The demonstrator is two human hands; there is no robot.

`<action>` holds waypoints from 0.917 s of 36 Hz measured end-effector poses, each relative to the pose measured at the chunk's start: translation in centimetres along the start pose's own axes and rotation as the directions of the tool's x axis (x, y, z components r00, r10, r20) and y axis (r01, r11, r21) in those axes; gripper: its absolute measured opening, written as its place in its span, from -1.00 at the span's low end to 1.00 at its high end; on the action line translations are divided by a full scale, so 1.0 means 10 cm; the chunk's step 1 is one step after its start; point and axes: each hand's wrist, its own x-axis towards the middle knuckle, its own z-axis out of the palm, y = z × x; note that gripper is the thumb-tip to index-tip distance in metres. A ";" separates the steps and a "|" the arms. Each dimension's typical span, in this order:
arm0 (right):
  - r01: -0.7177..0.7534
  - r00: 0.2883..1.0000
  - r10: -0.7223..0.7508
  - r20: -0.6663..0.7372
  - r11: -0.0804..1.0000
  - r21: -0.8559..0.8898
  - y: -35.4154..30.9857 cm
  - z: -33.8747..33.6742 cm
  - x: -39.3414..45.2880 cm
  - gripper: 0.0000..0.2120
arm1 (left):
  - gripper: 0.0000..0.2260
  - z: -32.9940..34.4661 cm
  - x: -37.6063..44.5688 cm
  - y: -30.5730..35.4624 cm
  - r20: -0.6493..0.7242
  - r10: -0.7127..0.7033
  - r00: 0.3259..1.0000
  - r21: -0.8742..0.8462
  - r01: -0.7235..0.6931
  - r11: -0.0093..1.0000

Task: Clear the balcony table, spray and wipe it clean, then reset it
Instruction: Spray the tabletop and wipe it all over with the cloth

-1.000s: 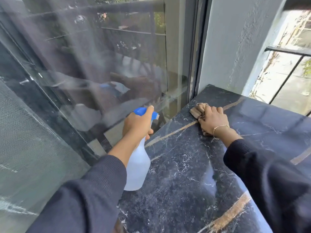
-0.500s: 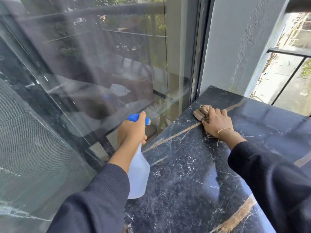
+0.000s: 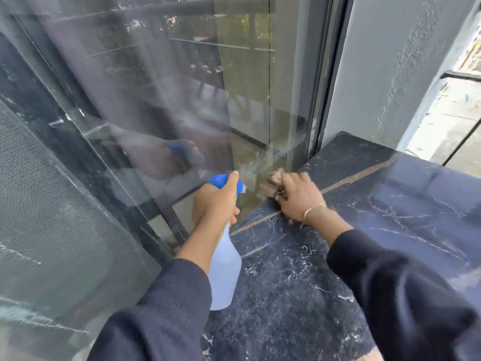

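Note:
The balcony table [image 3: 377, 217] has a black marble top with white veins and tan stripes. My left hand [image 3: 216, 201] grips a white spray bottle [image 3: 225, 269] by its blue trigger head, holding it upright just past the table's left edge. My right hand [image 3: 296, 196] presses a crumpled tan cloth [image 3: 273, 183] onto the table's left edge, near the far corner. The cloth is blurred and mostly hidden under my fingers.
A glass pane [image 3: 156, 100] stands close along the table's left side, with a dark frame [image 3: 320, 87] at its right. A grey wall [image 3: 390, 61] rises behind the table. A railing bar [image 3: 460, 75] shows at the far right.
My right hand has slid the cloth leftward to the table's left edge. My left hand with the bottle has stayed roughly in place, now close to my right hand.

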 end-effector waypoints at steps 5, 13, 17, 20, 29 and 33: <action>0.277 0.961 -0.277 -0.026 0.961 0.006 -0.02 0.06 -0.65 -0.48 | -0.73 0.00 0.00 0.01 0.004 -0.004 1.000 -0.006 0.004 1.000; -0.144 0.989 0.143 -0.023 0.989 -0.038 0.44 -0.16 -0.14 -0.54 | -0.69 -0.08 0.08 0.00 0.029 -0.048 0.998 -0.044 0.049 0.998; -0.162 0.986 0.162 -0.037 0.987 0.008 0.13 -0.09 0.16 -0.53 | -0.69 -0.08 0.09 0.00 0.037 -0.036 0.999 -0.054 0.038 0.998; -0.025 1.000 0.025 -0.016 1.000 -0.005 -0.20 0.04 0.04 -0.45 | -0.68 -0.05 0.08 -0.03 0.030 -0.027 0.999 -0.038 0.028 0.999; 0.143 0.989 -0.140 -0.056 0.989 0.041 0.17 -0.01 -0.50 -0.53 | -0.67 -0.02 0.07 -0.02 0.055 -0.003 0.998 -0.043 0.005 0.999; -0.119 0.993 0.119 -0.019 0.992 -0.049 0.32 -0.10 0.00 -0.53 | -0.67 -0.02 0.05 -0.02 0.073 0.011 0.997 -0.051 -0.008 0.999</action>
